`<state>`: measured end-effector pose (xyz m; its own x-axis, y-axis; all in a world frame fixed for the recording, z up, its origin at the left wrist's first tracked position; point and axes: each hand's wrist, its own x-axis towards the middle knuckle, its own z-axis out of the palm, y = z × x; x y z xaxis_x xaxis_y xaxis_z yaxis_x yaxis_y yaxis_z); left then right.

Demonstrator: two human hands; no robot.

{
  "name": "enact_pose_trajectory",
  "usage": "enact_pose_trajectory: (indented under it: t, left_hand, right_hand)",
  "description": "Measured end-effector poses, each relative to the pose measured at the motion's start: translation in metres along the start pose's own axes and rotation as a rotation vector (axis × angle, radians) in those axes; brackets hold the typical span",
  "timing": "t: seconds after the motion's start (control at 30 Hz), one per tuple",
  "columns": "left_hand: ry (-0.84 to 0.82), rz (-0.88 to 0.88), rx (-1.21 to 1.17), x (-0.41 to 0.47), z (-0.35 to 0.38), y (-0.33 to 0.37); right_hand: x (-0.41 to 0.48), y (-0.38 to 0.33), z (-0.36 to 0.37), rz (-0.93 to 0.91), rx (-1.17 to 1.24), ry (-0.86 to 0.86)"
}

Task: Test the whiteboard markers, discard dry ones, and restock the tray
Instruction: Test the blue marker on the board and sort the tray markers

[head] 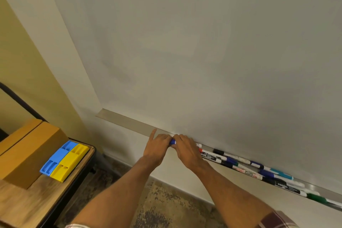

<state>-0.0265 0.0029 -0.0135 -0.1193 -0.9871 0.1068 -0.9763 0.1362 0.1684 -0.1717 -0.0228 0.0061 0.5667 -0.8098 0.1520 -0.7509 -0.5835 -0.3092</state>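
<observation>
Left hand [158, 146], forefinger stretched out, and right hand [185, 149] both grip a blue marker [173, 142] just above the tray [129, 123]; pulled apart too sharply, I judge, it could fly to the floor [166, 209] or scatter the other markers [240, 164].

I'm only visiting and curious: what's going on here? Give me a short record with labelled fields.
Hands: left hand and right hand both grip one blue whiteboard marker between them.
Tray: long metal tray under the white whiteboard.
Stock: loose markers with black, blue, green, red and teal caps lie along its right part.
Side table: wooden table holding a brown cardboard box, a blue plastic block and a yellow plastic block.
</observation>
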Motion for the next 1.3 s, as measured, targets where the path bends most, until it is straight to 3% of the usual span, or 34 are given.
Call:
enact_pose_trajectory:
  t: [0.17,0.47,0.6,0.93,1.2,1.3]
  left_hand:
    - [0.014,0.073,0.069,-0.006,-0.017,0.018]
    - [0.093,0.245,0.257,0.018,-0.068,0.075]
    - [0.164,0.354,0.290,0.030,-0.087,0.092]
    - [0.839,0.418,0.258,0.079,-0.191,0.182]
    - [1.049,0.431,0.191,0.122,-0.319,0.270]
    - [1.089,0.460,0.179,0.133,-0.356,0.296]
  right_hand:
    - [-0.021,0.011,-0.021,-0.089,-0.064,-0.006]
    - [-0.041,0.029,-0.095,0.057,-0.187,-0.027]
    - [-0.056,0.045,-0.129,0.048,-0.250,0.116]
    - [-0.070,0.064,-0.267,0.012,-0.025,0.512]
    - [-0.090,0.075,-0.410,-0.080,0.121,0.935]
    - [-0.095,0.077,-0.453,-0.172,0.073,0.987]
